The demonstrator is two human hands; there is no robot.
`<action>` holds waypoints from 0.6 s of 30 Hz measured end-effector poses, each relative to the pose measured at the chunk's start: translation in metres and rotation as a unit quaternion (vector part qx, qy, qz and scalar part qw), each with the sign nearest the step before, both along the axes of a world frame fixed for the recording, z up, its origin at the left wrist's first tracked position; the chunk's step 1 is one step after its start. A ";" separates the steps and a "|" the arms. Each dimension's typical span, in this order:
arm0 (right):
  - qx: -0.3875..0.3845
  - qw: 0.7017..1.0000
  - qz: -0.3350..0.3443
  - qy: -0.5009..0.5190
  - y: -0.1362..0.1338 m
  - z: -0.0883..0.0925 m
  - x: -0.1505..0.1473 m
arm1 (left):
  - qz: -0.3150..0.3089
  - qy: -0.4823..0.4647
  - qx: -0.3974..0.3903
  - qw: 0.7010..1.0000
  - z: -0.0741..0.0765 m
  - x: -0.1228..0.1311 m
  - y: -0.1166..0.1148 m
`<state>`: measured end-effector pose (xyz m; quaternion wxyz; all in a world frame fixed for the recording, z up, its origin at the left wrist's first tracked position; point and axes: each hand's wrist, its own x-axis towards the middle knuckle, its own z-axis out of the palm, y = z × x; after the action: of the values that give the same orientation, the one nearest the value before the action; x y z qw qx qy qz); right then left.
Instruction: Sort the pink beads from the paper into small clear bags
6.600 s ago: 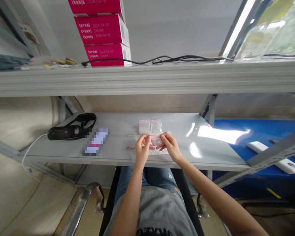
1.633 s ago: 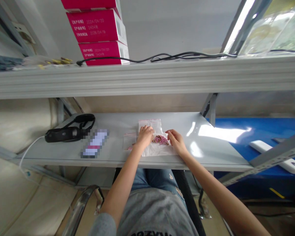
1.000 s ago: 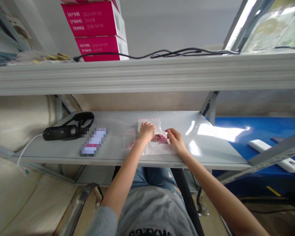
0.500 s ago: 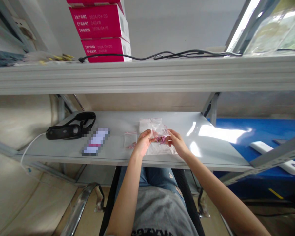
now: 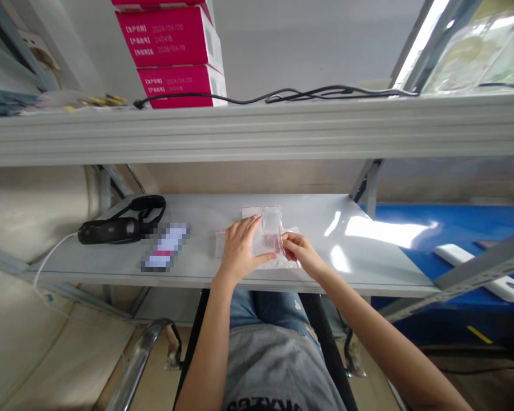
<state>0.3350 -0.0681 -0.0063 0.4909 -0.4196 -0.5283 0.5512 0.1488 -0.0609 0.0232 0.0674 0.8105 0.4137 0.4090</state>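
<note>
Small clear zip bags [image 5: 270,218] lie overlapped on the table in front of me. My left hand [image 5: 240,245] is over their left side with the fingers spread and the thumb stretched to the right. My right hand [image 5: 297,249] is closed in a pinch at the right edge of a clear plastic bag, where a pinkish tint shows near the fingertips. The beads are not clearly visible now. Another small bag [image 5: 219,244] sticks out to the left of my left hand, partly covered by it.
A black strapped device [image 5: 120,227] with a white cable and a blurred phone [image 5: 166,246] lie to the left. Overhead runs a shelf [image 5: 257,134] carrying pink boxes [image 5: 171,40] and a black cable [image 5: 300,96]. A white device [image 5: 484,273] rests on the blue surface at right.
My left hand has let go of its pinch, moved slightly left and spread its fingers. The pink-purple beads that showed between my hands are no longer plainly seen.
</note>
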 end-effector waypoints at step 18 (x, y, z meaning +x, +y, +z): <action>0.133 0.949 -0.094 -0.269 0.016 -0.018 0.019 | -0.088 0.106 -0.042 0.990 -0.011 0.006 0.015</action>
<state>0.3545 -0.0520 -0.0243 0.4317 -0.5310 -0.6671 0.2945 0.1544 -0.0464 0.0126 0.0933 0.8788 0.3628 0.2957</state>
